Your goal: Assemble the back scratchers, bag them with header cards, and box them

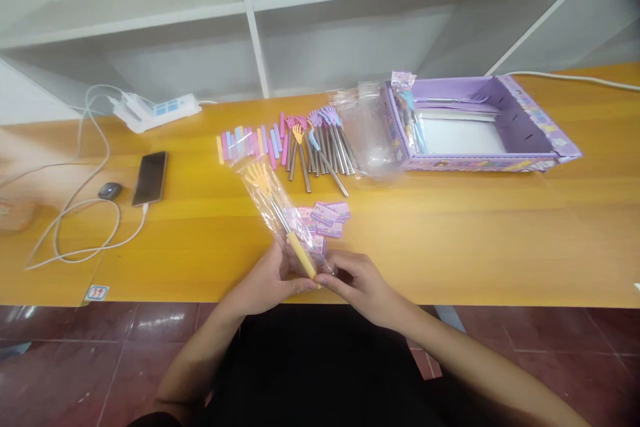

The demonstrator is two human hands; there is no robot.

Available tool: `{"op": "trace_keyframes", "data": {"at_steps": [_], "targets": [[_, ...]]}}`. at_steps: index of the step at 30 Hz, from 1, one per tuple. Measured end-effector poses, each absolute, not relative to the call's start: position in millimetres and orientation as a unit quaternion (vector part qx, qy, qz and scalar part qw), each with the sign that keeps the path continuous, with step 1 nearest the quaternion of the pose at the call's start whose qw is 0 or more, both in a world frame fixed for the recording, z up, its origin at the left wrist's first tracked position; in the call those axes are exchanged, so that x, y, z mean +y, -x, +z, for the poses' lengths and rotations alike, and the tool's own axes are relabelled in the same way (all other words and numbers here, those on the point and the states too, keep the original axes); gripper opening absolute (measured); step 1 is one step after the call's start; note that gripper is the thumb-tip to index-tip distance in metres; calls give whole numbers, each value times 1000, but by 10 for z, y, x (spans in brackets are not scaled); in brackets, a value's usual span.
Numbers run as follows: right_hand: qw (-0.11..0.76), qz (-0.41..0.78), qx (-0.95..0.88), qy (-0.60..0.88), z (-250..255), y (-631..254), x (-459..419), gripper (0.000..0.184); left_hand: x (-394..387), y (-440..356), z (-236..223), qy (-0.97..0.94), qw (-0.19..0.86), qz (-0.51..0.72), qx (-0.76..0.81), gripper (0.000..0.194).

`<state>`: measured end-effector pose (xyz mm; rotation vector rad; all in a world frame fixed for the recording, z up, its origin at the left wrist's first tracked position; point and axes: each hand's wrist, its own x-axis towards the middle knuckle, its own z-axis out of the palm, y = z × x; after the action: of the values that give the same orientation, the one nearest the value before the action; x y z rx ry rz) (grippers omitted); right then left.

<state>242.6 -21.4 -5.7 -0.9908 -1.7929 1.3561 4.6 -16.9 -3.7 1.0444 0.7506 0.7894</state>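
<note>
A yellow hand-shaped back scratcher [302, 255] with a metal rod lies tilted inside a clear plastic bag [254, 192]. My left hand [270, 280] is closed on the bag's lower left side, beside the handle. On the other side, my right hand [354, 281] pinches the bag near the handle's end. Small printed cards [330, 213] lie on the table just beyond, partly behind the bag. Farther back are several unbagged back scratchers [325, 140] with pink, purple, blue and orange heads, and loose coloured handle tubes [250, 140] to their left.
Empty clear bags [367, 133] lie against a purple display box [480, 163], which holds bagged back scratchers at its left end. Leftward are a phone [150, 177], a mouse [110, 191], cables and a white power strip [163, 112]. Shelving [255, 27] stands behind the table.
</note>
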Motion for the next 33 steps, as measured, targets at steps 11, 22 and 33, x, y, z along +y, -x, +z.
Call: {"op": "trace_keyframes", "data": {"at_steps": [11, 22, 33], "targets": [[359, 485, -704, 374, 32, -2496, -171, 38, -175, -18, 12, -530, 678, 317, 398, 51], [343, 484, -717, 365, 10, -2517, -156, 36, -186, 9, 53, -535, 673, 314, 402, 50], [299, 567, -683, 350, 87, -2630, -208, 33, -153, 9, 142, -738, 613, 100, 265, 44]]}}
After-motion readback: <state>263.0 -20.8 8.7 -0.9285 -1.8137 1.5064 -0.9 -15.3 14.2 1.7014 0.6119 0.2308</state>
